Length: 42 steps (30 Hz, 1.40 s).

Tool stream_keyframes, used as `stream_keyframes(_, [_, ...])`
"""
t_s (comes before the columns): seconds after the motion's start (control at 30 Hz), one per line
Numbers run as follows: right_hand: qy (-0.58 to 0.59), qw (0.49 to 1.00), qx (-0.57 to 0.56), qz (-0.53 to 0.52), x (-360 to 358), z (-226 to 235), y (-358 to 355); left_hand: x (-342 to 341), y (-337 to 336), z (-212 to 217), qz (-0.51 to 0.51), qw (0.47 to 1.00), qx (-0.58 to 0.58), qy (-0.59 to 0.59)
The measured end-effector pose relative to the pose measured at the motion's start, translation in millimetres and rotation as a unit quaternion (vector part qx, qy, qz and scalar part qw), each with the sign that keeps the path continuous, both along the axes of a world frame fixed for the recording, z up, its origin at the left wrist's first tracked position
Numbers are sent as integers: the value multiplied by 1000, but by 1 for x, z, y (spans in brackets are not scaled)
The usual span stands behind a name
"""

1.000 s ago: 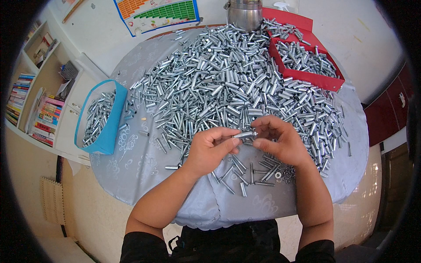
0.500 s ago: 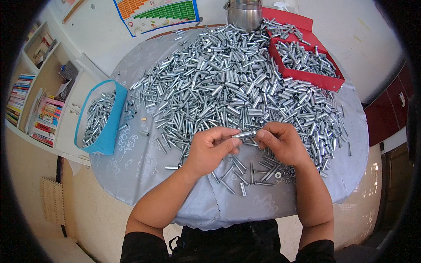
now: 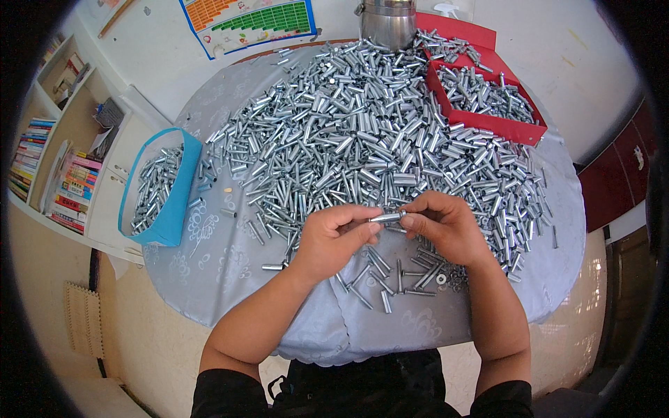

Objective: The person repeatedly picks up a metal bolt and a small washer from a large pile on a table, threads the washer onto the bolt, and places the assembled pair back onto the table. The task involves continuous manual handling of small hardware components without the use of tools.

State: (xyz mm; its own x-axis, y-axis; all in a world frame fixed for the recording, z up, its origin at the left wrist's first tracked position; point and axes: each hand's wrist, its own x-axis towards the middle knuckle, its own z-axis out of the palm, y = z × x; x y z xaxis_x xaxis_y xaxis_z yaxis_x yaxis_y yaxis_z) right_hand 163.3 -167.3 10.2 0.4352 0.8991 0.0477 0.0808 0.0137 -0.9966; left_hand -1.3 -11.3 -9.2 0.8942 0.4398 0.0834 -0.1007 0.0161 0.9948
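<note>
My left hand (image 3: 333,240) and my right hand (image 3: 446,226) meet above the near part of a round table covered with a grey cloth (image 3: 223,279). Between their fingertips they pinch one short silver metal tube (image 3: 387,217), held level. A big heap of the same metal tubes (image 3: 362,132) covers the middle and far side of the table. Just under my hands lie several thin metal rods (image 3: 390,275) and a few small washers (image 3: 442,279).
A blue tray (image 3: 174,202) with tubes in it hangs over the table's left edge. A red tray (image 3: 488,122) with more tubes sits at the far right, a steel pot (image 3: 387,24) behind the heap. Bookshelves (image 3: 49,160) stand at the left.
Both hands stay at the same spot with the tube between them. My right fingers have shifted slightly along the tube's end.
</note>
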Motion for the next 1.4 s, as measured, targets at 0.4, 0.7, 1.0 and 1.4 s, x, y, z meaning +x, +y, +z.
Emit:
stream_keyframes(0.4, [61, 998, -4, 11, -1, 7, 0, -2, -2, 5, 15, 994, 111, -17])
stream_keyframes(0.7, [57, 993, -95, 38, 9, 17, -6, -1, -1, 8, 67, 991, 67, -94])
stream_keyframes(1.0, [205, 888, 294, -288, 25, 20, 8, 2, 6, -1, 162, 979, 48, -114])
stream_keyframes(1.4, [137, 935, 198, -259, 37, -5, -5, 5, 14, -1, 181, 885, 427, -47])
